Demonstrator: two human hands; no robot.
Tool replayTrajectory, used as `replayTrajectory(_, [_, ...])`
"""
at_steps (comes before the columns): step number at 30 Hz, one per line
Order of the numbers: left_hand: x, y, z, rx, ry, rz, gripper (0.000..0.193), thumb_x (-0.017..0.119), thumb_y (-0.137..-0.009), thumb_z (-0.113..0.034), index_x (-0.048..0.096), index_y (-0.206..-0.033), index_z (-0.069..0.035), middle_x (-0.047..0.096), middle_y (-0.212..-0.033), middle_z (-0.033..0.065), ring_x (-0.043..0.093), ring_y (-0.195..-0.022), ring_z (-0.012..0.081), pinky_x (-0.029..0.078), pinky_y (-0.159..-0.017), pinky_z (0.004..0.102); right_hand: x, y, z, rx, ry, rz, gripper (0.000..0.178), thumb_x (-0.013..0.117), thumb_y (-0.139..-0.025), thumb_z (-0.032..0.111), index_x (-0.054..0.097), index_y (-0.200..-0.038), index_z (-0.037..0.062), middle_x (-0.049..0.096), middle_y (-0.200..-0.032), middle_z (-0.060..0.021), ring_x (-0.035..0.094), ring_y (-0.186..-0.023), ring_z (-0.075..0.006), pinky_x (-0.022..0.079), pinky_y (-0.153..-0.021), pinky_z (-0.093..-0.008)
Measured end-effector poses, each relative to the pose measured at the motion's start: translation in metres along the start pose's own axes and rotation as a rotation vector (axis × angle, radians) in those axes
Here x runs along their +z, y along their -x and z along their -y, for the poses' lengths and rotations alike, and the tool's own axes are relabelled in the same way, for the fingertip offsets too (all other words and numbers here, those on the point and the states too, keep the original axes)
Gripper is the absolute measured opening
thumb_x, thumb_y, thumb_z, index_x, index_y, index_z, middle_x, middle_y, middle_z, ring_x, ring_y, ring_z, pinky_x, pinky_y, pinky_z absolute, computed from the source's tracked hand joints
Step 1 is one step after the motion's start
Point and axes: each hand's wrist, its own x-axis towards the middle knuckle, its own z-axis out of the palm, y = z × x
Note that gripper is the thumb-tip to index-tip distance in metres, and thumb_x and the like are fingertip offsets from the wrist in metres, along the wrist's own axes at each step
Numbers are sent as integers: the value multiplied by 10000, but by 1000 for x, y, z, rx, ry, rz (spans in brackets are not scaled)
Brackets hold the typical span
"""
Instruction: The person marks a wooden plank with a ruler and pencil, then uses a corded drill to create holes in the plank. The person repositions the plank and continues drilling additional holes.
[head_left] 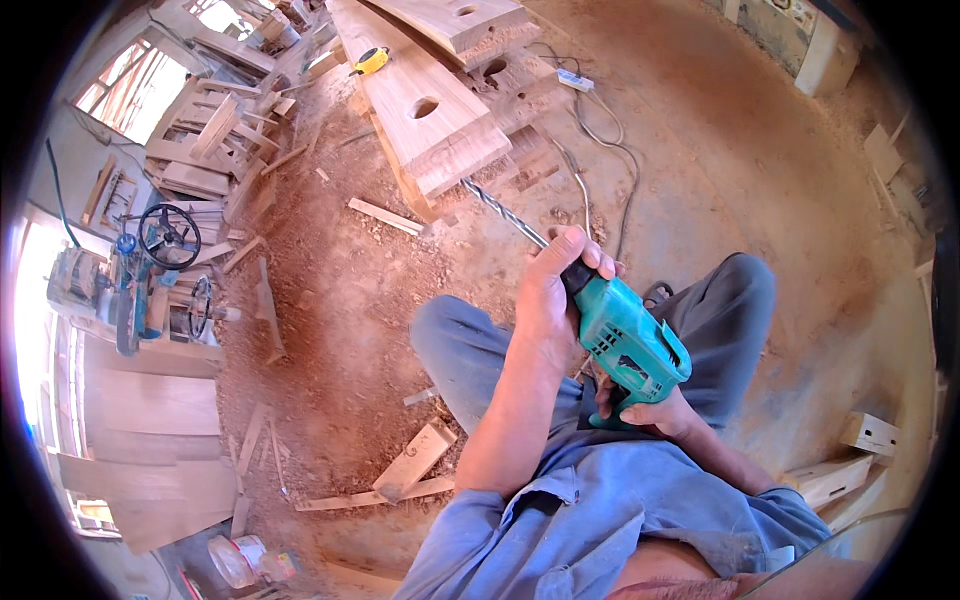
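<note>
A teal power drill point(628, 345) points away from me and to the left between my bent knees. My left hand point(545, 290) is closed round its front end, by the black chuck. Lower down, my right hand point(662, 412) grips the handle; some of its fingers are hidden by the drill. The long spiral drill bit point(507, 213) ends close to the lower edge of the end face of a thick wooden plank point(440, 135). I cannot tell whether the tip touches the wood. An oval hole goes into the plank's top, and a yellow tape measure point(372, 60) lies farther along it.
More thick boards point(465, 25) with holes are stacked behind the plank. A power strip point(575, 80) and its cable lie on the dusty floor. Wood offcuts point(415, 460) lie left of my legs, timber point(825, 480) to the right. A machine with handwheels point(168, 237) stands far left.
</note>
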Motion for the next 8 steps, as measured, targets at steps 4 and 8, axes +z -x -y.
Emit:
replayTrajectory(4, [-2, 1, -2, 8, -1, 16, 275, 755, -931, -316, 584, -834, -124, 594, -762, 22, 632, -771, 222, 550, -866, 467, 0, 3, -4, -14, 44, 9, 616, 873, -803, 123, 586, -1339, 24, 681, -1183, -121, 683, -969, -233, 586, -868, -397])
replayTrajectory(8, [-7, -3, -5, 24, -9, 11, 269, 773, -915, -312, 589, -837, -132, 594, -761, 20, 632, -767, 225, 544, -914, 470, 4, 5, -4, 17, 48, -11, 663, 874, -807, 127, 560, -1382, 29, 679, -1220, -135, 682, -986, -233, 584, -879, -399])
